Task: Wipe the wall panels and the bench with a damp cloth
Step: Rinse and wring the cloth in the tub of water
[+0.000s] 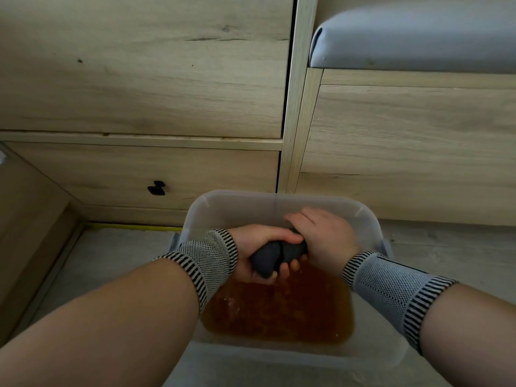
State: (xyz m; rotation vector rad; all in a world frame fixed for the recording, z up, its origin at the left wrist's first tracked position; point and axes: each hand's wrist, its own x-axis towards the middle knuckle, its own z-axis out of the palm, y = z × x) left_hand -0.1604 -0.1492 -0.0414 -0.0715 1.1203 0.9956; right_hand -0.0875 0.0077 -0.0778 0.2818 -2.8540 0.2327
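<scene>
cloth: dark grey, wet, twisted into a tight roll; I see it held over the tub w/ brown water
wall panels: light wood grain, upright, behind tub
bench: grey padded seat, top right, on wood base

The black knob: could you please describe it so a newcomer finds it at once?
Start at the clear plastic tub of brown water. Left of it is the pale wooden drawer front. The small black knob on it is the only dark fitting on the wood.
</scene>
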